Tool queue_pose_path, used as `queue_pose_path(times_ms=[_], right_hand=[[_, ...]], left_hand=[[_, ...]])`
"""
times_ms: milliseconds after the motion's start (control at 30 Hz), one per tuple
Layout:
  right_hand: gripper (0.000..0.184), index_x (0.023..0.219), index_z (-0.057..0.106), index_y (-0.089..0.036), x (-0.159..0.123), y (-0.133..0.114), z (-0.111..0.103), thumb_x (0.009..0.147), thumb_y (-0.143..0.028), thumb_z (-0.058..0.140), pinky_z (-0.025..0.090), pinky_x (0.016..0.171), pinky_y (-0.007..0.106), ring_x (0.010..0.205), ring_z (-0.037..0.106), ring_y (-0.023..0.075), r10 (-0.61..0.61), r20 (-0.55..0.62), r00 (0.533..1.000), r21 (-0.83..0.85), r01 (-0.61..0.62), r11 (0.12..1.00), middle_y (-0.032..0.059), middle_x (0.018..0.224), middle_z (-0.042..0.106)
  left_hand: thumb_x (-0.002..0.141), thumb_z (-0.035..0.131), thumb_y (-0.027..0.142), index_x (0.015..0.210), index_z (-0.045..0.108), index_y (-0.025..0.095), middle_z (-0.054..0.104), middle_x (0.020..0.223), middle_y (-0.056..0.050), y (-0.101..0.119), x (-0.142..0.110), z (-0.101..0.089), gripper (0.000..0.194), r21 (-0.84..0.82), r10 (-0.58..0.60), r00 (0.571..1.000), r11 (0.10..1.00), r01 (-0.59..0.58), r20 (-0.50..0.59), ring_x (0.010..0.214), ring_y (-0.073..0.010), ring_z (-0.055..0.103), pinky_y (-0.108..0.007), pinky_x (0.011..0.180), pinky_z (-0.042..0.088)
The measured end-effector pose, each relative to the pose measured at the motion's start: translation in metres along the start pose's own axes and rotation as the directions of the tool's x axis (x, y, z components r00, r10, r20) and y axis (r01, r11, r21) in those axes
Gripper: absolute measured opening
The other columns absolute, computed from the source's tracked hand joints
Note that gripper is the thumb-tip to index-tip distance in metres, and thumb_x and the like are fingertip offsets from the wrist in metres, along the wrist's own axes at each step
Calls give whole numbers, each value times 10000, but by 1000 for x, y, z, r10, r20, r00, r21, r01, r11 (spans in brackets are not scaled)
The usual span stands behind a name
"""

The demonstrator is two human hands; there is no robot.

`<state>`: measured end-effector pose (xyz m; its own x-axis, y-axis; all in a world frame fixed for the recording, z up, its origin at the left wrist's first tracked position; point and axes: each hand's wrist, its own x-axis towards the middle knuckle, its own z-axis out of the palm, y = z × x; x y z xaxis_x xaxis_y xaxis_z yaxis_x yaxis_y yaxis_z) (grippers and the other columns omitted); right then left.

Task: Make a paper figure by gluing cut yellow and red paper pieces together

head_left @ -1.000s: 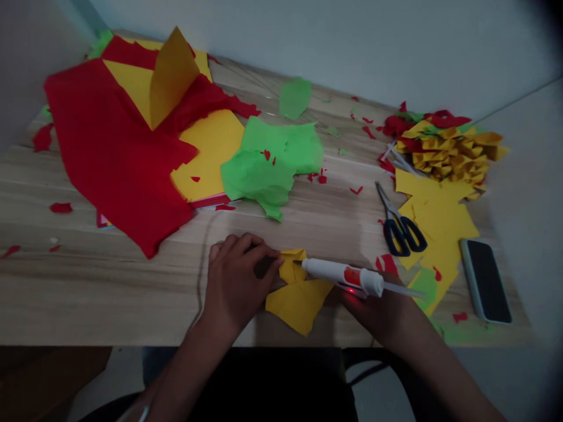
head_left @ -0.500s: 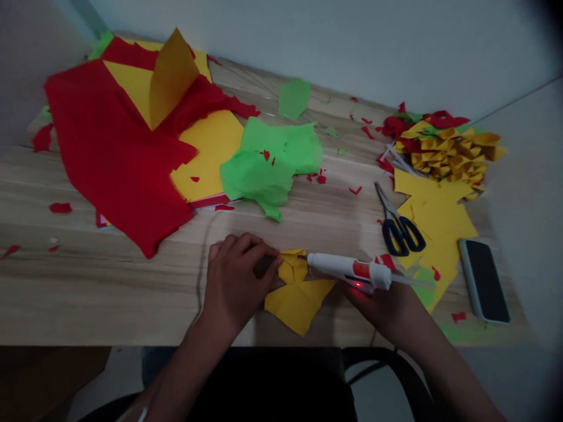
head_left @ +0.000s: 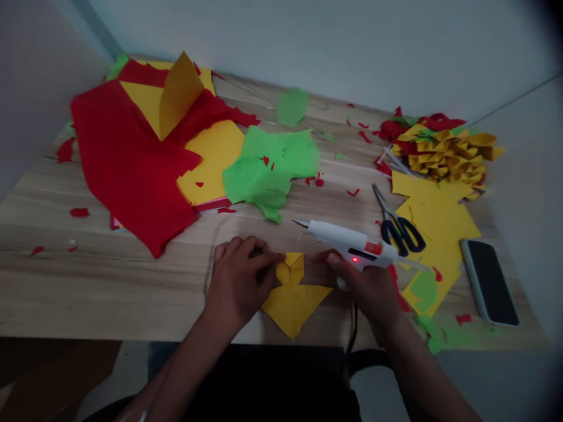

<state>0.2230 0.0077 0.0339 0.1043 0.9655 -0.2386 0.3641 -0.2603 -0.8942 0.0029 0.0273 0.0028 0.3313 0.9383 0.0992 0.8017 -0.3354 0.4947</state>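
Note:
A small folded yellow paper [head_left: 291, 269] lies on the table, in front of a larger yellow paper piece [head_left: 294, 308] with a pointed lower end. My left hand [head_left: 237, 278] pinches the folded paper at its left edge with thumb and forefinger. In my right hand [head_left: 369, 287] is a white glue gun [head_left: 338, 237] with a red light on, its metal nozzle pointing left above the tabletop. The right forefinger reaches out near the folded paper's right side. A clear glue stick appears to extend from the gun's back end.
Scissors [head_left: 398, 225] with dark handles lie right of the gun, beside yellow sheets [head_left: 433, 205]. A phone [head_left: 490, 281] rests farther right. Folded yellow pieces [head_left: 453, 152] are heaped behind. Red paper [head_left: 136, 152] and crumpled green paper [head_left: 268, 164] cover the left and middle, with scraps scattered about.
The glue gun has lifted off the folded paper's top edge and tilted, its nozzle now farther away. My right forefinger has come closer to the paper; my left hand keeps its hold.

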Motion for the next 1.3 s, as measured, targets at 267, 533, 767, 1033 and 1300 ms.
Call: queue_pose_path(times_ms=[267,533,767,1033,1300], right_hand=[[259,1052,740,-265,7,19,21,908,-403,574,464,1021,455,1113,628,247,-244,105,964,-119,256,959,60,1136,713],[232,964,726,-218,7,17,23,854,-403,639,536,847,387,945,671,242,-149,7,989,-22,149,989,75,983,735],[225,1048,590,-254,7,1,10,843,-340,626,493,491,268,509,576,135,97,-2,995,716,-66,695,-26,690,643],[694,1327,421,-327,-13,-25,18,733,-72,674,536,625,282,708,628,136,-134,183,974,825,-78,560,-7,918,637],[278,1041,613,-223,-29,-55,79,782,-121,618,518,758,310,820,607,159,-284,337,897,548,58,834,13,908,629]], left_hand=[[848,609,195,1062,726,365,640,999,-17,-4,-3,-4,297,8,47,997,999,-48,53,926,-237,536,-407,785,335],[849,601,140,1114,705,378,646,1008,-11,-9,-5,-6,371,-53,136,988,990,-133,76,916,-225,514,-395,780,316],[868,580,152,1103,708,379,648,1015,-13,-9,-5,-5,351,-44,124,990,992,-121,72,934,-225,522,-391,787,314],[853,577,163,1065,728,368,657,982,-15,-9,-3,-3,331,-86,107,992,991,-102,66,930,-228,537,-413,811,321],[902,530,292,1042,670,225,673,991,-44,-6,-33,-48,209,-731,-244,951,682,29,-190,930,-194,626,-319,823,474]])
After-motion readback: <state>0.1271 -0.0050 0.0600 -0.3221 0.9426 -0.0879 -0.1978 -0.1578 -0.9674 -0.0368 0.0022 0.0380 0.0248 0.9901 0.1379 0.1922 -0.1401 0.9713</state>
